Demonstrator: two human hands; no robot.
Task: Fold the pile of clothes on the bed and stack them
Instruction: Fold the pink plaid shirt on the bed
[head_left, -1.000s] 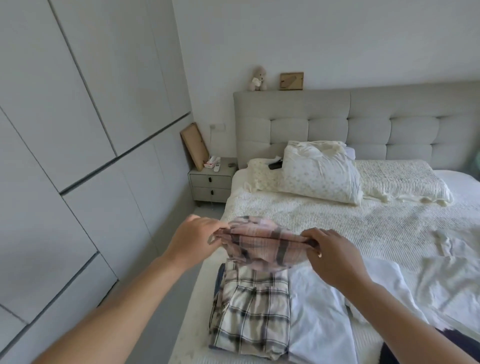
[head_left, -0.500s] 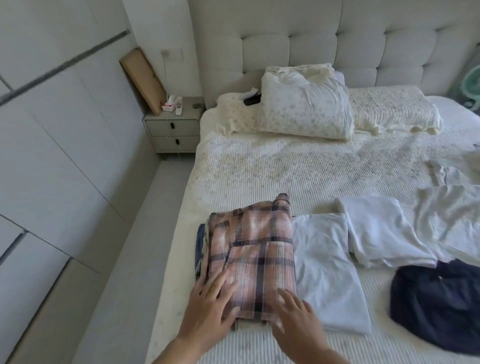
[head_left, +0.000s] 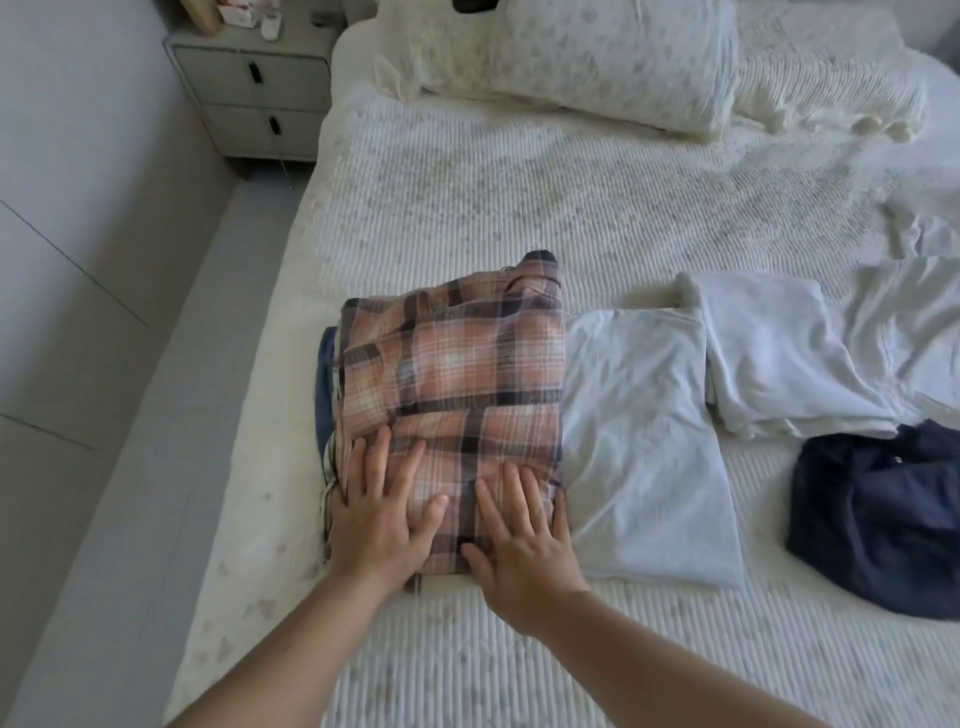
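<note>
Folded shirt (head_left: 457, 374): on bed (head_left: 519, 208), atop a stack. Right of shirt, touching: folded cloth (head_left: 644, 415); farther right, folded garment (head_left: 779, 358) and crumpled garment (head_left: 878, 519). Behind shirt: pillow (head_left: 597, 62). Behind-left: nightstand (head_left: 254, 93).

Both my arms reach in from the bottom of the frame, left hand (head_left: 382, 512) and right hand (head_left: 522, 540) side by side, palms down, fingers flat and spread.

Both forearms are bare, apparently no sleeves, watch or bracelet.
</note>
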